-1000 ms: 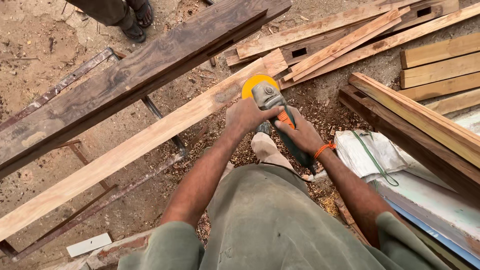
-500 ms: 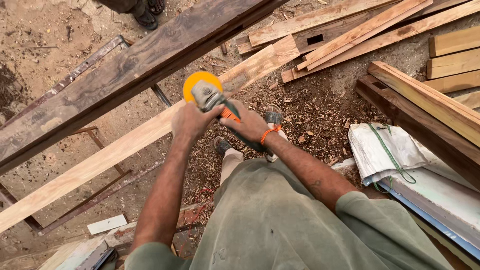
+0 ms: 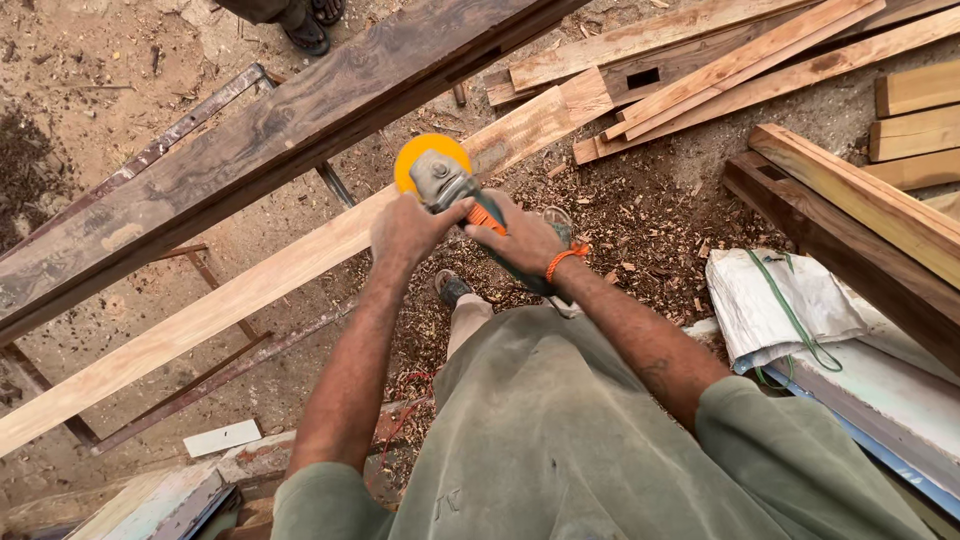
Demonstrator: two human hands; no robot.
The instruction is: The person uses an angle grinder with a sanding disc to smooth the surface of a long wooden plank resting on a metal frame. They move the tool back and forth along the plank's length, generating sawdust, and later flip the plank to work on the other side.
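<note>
**Grinder on light plank: grip and contact check**

The dark, weathered beam [image 3: 250,160] lies across the metal trestle frame [image 3: 215,100], parallel to and just beyond the work. The light plank [image 3: 300,270] runs diagonally from lower left to upper right, and on it I am working. Wood shavings [image 3: 640,220] cover the ground beneath me.

The angle grinder [image 3: 445,185] sits with its orange disc [image 3: 420,158] at the plank's near edge; I cannot tell whether the disc touches the wood. My left hand [image 3: 405,230] is clamped around the head of the tool. My right hand [image 3: 525,240] is wrapped tightly around the rear body, orange wristband [image 3: 562,258] just behind it.

Judgement: both holds appear sound. I should keep the disc flat, the pressure light and even, and travel along the grain. My foot [image 3: 452,288] stands close under the plank; I keep it clear of the cable, which I cannot trace here.
</note>
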